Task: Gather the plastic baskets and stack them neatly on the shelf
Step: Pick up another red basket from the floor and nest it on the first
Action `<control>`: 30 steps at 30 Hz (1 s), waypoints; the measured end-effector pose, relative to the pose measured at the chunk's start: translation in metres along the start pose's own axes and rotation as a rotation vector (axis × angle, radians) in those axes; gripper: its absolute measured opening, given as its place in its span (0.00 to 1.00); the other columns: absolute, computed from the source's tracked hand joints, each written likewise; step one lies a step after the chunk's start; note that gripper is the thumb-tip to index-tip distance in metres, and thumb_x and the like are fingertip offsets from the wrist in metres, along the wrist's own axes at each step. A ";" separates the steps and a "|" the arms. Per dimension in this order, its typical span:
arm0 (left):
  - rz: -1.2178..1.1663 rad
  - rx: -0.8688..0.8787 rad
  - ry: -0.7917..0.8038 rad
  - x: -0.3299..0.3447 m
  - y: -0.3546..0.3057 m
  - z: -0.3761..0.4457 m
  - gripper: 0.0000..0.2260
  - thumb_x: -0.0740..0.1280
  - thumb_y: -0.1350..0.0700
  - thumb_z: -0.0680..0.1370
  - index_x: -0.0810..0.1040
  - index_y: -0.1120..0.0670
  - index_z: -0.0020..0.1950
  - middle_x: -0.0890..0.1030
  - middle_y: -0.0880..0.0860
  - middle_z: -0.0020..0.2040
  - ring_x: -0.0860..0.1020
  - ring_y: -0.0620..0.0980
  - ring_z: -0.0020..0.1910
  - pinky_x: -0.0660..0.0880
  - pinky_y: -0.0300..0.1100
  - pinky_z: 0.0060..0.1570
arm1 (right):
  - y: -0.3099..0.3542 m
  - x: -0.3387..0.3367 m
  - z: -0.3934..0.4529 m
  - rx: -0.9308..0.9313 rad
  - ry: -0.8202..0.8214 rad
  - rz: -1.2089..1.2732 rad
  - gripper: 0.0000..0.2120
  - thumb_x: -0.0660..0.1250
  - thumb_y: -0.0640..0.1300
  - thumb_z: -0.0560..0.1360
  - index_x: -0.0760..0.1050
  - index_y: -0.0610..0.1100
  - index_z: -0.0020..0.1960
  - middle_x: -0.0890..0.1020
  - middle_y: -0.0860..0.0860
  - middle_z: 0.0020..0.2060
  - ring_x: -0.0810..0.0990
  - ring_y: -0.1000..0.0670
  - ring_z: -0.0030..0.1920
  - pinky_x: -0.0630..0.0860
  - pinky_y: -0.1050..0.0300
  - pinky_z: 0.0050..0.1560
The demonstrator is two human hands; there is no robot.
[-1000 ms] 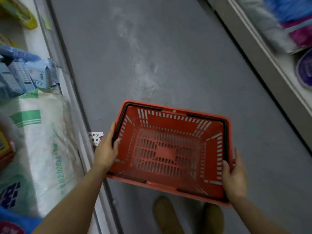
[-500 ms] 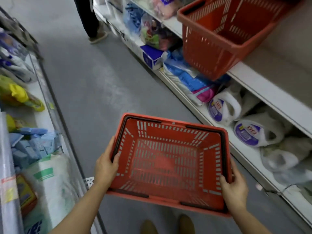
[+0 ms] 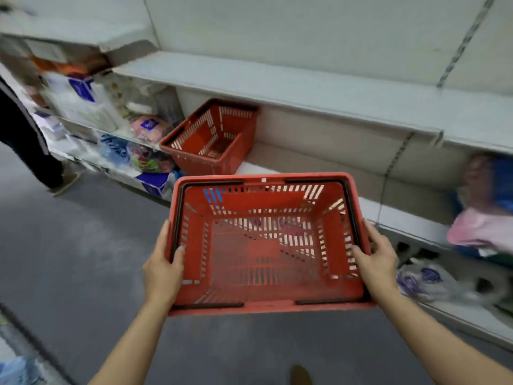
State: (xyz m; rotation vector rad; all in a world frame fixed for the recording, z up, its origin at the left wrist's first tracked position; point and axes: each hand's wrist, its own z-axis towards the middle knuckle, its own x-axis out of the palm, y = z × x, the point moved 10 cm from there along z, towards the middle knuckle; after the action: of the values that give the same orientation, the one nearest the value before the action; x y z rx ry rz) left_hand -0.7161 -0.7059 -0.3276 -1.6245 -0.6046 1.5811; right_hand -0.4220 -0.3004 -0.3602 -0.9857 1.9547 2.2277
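Note:
I hold an empty red plastic basket (image 3: 266, 262) level in front of me, its black handles folded down along the rim. My left hand (image 3: 162, 269) grips its left rim and my right hand (image 3: 379, 262) grips its right rim. A second red basket (image 3: 211, 140) stands empty on the grey middle shelf (image 3: 402, 215), beyond and to the left of the held one, slightly tilted toward the aisle.
Packaged goods fill the shelves to the left (image 3: 111, 126) and right (image 3: 483, 218). A lower shelf (image 3: 458, 315) holds white bags. A person's dark-clad leg (image 3: 25, 140) stands at the left of the grey aisle floor (image 3: 69, 259). An upper shelf (image 3: 305, 87) overhangs the second basket.
The view has swung right from the aisle floor to face the shelving. The held basket stays gripped in both hands and now sits just below the shelf with the second basket.

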 end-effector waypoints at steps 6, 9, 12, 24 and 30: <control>-0.027 0.176 -0.004 0.017 -0.143 -0.024 0.30 0.69 0.56 0.81 0.65 0.41 0.80 0.80 0.57 0.69 0.79 0.65 0.64 0.73 0.57 0.65 | 0.044 -0.142 0.011 -0.056 -0.175 0.091 0.33 0.69 0.46 0.65 0.70 0.64 0.68 0.80 0.52 0.53 0.81 0.52 0.51 0.78 0.48 0.57; -0.043 0.248 -0.027 0.030 -0.208 -0.038 0.31 0.70 0.57 0.80 0.65 0.40 0.80 0.81 0.60 0.67 0.79 0.66 0.62 0.74 0.58 0.63 | 0.060 -0.212 0.014 -0.093 -0.252 0.114 0.32 0.69 0.38 0.68 0.71 0.59 0.69 0.79 0.51 0.53 0.78 0.54 0.52 0.73 0.58 0.58; -0.072 0.314 -0.055 0.043 -0.271 -0.058 0.30 0.70 0.57 0.80 0.66 0.40 0.80 0.81 0.59 0.68 0.79 0.66 0.64 0.73 0.59 0.64 | 0.074 -0.282 0.021 -0.140 -0.321 0.119 0.32 0.69 0.35 0.69 0.71 0.56 0.70 0.77 0.51 0.50 0.77 0.53 0.50 0.73 0.59 0.56; -0.312 0.446 -0.150 0.062 -0.454 -0.045 0.29 0.70 0.41 0.75 0.65 0.28 0.74 0.80 0.46 0.68 0.81 0.56 0.63 0.77 0.61 0.62 | 0.165 -0.496 0.060 -0.421 -0.539 0.229 0.30 0.70 0.38 0.70 0.72 0.55 0.69 0.76 0.57 0.47 0.77 0.56 0.47 0.73 0.65 0.50; -0.533 0.478 -0.149 0.085 -0.554 -0.011 0.26 0.70 0.30 0.71 0.74 0.29 0.69 0.84 0.46 0.63 0.84 0.52 0.58 0.79 0.54 0.57 | 0.216 -0.591 0.065 -0.592 -0.674 0.290 0.29 0.70 0.39 0.69 0.73 0.55 0.68 0.83 0.55 0.50 0.83 0.54 0.47 0.81 0.52 0.50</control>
State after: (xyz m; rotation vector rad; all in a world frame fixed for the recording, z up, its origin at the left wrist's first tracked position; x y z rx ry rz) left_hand -0.5969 -0.3162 0.0579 -0.9032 -0.6144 1.3173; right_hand -0.0654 -0.0634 0.1055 0.1088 1.2253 2.8441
